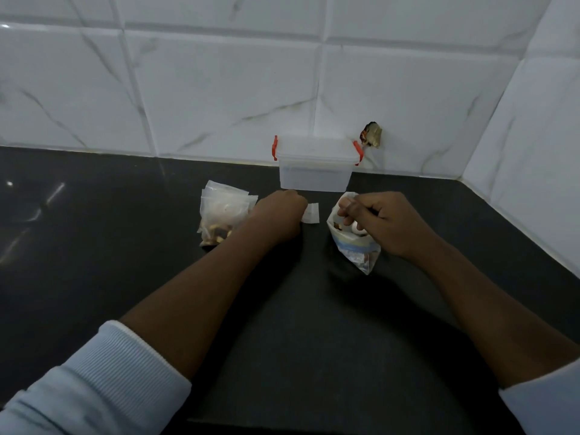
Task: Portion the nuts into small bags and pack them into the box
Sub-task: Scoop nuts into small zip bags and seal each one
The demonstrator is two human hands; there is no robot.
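A clear plastic box with a closed lid and red clips stands against the tiled wall. Left of it lies a pile of small clear bags, some holding nuts. My left hand is curled in a fist and holds a small clear bag, which sticks out to its right. My right hand sits at the mouth of the big open nut pouch, its fingers pinched together over the opening. What those fingers hold is hidden.
The dark countertop stretches toward me. White marble-look tiles form the back wall and the right side wall. A rough hole with wires shows in the wall just right of the box.
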